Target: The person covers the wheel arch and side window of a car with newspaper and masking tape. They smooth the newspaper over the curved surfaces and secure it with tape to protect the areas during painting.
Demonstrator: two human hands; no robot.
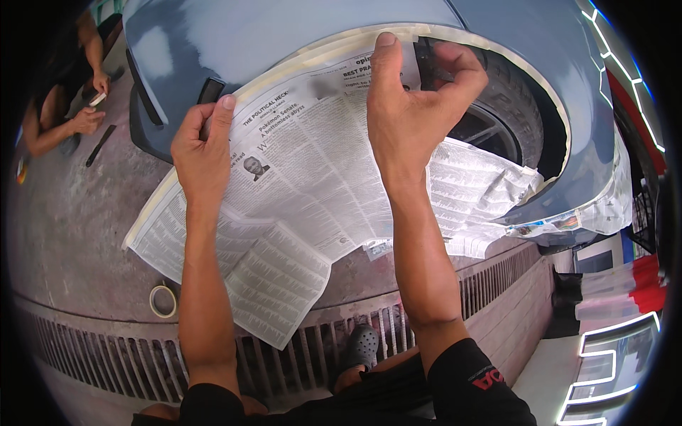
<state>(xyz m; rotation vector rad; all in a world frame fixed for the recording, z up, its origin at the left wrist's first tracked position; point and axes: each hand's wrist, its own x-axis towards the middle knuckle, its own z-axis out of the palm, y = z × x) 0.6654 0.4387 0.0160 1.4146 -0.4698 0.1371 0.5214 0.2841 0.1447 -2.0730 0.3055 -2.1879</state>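
A large newspaper sheet (305,156), edged with pale masking tape (312,51), hangs along the wheel arch of a grey-blue car (245,28). My left hand (202,145) is closed at its left taped edge, thumb up and fingers curled. At the top right corner, the thumb of my right hand (412,117) lies stretched against the taped edge. Its index finger bends away in front of the tyre (522,110), leaving a gap to the thumb; the other fingers are partly hidden. A second newspaper piece (472,184) covers the lower part of the wheel.
A tape roll (163,302) lies on the concrete floor (85,248), by a metal drain grate (298,366). At the far left another person's hands (89,117) hold a small block, with a dark flat strip (100,145) below. Plastic sheeting (611,188) hangs on the car's right end.
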